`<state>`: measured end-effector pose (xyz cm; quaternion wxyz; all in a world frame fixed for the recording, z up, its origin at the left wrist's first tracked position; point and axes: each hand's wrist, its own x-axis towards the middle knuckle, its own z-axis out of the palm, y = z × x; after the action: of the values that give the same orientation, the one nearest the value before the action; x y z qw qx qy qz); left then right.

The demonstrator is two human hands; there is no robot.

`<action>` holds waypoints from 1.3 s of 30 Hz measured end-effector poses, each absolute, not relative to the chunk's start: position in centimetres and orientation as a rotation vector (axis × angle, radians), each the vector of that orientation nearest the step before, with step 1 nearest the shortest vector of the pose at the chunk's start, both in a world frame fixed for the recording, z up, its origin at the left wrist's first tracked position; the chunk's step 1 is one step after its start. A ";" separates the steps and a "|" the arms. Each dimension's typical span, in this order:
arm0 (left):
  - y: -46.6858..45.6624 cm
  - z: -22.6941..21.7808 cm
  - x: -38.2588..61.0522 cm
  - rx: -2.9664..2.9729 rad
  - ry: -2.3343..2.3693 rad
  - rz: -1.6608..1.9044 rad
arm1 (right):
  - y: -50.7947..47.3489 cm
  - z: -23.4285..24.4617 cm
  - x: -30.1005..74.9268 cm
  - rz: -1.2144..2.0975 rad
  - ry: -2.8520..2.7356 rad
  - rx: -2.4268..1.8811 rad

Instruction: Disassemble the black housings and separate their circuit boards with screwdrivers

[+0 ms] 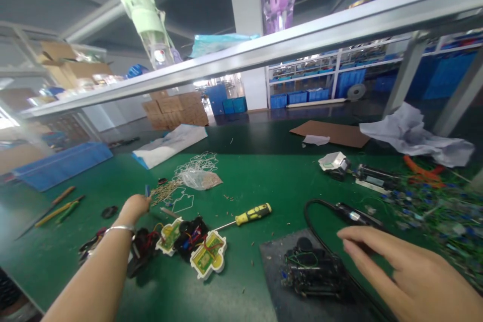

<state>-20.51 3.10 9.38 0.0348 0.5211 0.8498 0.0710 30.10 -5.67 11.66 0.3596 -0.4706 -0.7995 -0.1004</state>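
My left hand (133,210) reaches out beside a pile of small brass-coloured screws (162,193), fingers drawn together; a small blue piece stands up at the fingertips, but what they hold is unclear. My right hand (411,269) hovers at the right, fingers stretched out, thumb tip close to the index tip, nothing visible between them. Beside it, a black motor-like assembly (315,274) with a green wire rests on a dark mat (269,256). Opened white-shelled units with yellow-green boards (207,256) and a yellow-black screwdriver (253,214) lie between the hands.
A black corded tool (358,215) lies behind my right hand, near a heap of wired blue parts (441,221). A clear bag (199,179) and bent wire pieces (199,161) lie mid-table. Pliers-like tools (62,209) and a blue bin (64,163) are left. A shelf (226,58) crosses overhead.
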 end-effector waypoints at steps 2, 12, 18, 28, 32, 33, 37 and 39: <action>3.0 12.1 -19.4 1.541 2.534 0.361 | -5.8 11.9 29.7 -0.275 -2.056 -1.166; -1.0 16.7 1.2 1.426 1.257 0.765 | -6.7 10.7 24.1 -0.213 -2.227 -0.998; -3.4 15.4 10.6 1.163 0.855 0.771 | -6.3 10.5 25.8 -0.023 -2.159 -1.076; -3.5 11.9 12.0 2.109 1.321 0.778 | -7.4 10.5 31.8 -0.105 -1.859 -1.364; -4.0 9.1 12.6 2.214 1.360 0.610 | -8.4 10.6 33.6 -0.179 -1.765 -1.382; -4.1 8.8 12.9 2.235 1.354 0.589 | -8.5 10.6 33.8 -0.079 -1.715 -1.370; -4.4 8.7 14.7 2.384 1.347 0.492 | -8.8 9.6 33.6 0.668 -1.381 -1.213; -4.5 8.7 15.6 2.447 1.358 0.410 | -8.9 9.0 33.5 0.967 -1.282 -1.037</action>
<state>15.56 -4.52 8.68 0.1558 0.8546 0.4741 0.1433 33.49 -8.92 8.95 0.5769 -0.4430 -0.5478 0.4133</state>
